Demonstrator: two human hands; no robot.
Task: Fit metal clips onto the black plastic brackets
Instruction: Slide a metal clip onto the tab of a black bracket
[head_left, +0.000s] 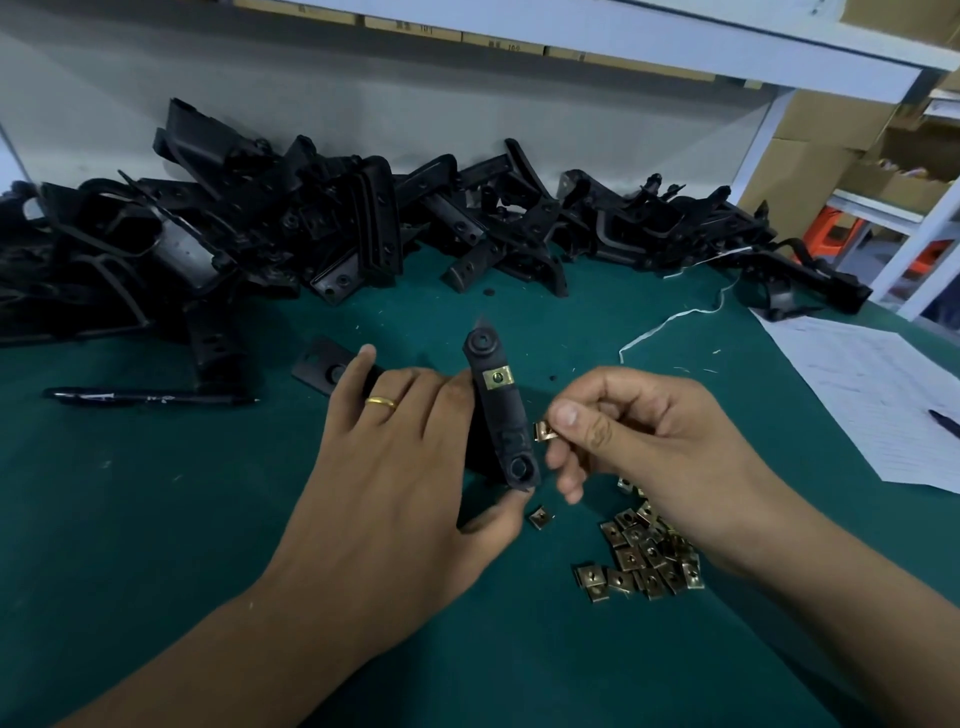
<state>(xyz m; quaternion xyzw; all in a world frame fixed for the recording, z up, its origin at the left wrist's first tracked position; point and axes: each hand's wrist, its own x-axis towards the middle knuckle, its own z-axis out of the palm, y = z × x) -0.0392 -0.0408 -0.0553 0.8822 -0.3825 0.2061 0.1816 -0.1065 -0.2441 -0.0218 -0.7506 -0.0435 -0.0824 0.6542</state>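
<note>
Left hand (400, 447) grasps a black plastic bracket (501, 415) above the green tabletop (156, 519), thumb under the near rounded end, fingers curled behind the far side; bracket tilted, long axis running away from the person, near end lower. One brass-coloured metal clip (497, 375) already sits on the bracket near its far end, hole visible in the middle. Gold ring (381, 402) on a left finger. Right hand (644, 441) pinches a second metal clip (544, 431) between thumb and forefinger, grip clenched on it, clip just beside the bracket's right edge at mid length, touching or almost touching, cannot tell which. Other right fingers curl loosely below. Loose clip (540, 517) lies on the tabletop just below the bracket's near end. Pile of clips (644, 556) sits on the tabletop under and near the right wrist, partly hidden by it. Flat black part (319, 364) lies on the tabletop behind the left fingers, partly covered. Black pen (150, 397) lies to the left, well apart from the hands. Large heap of black brackets (311, 228) spreads across the back of the tabletop against a white wall panel. White string (670, 322) trails on the tabletop right of centre. Printed paper sheet (872, 395) lies at the right edge with a second pen (945, 422) on it. Cardboard boxes (810, 156) stand beyond at far right.
</note>
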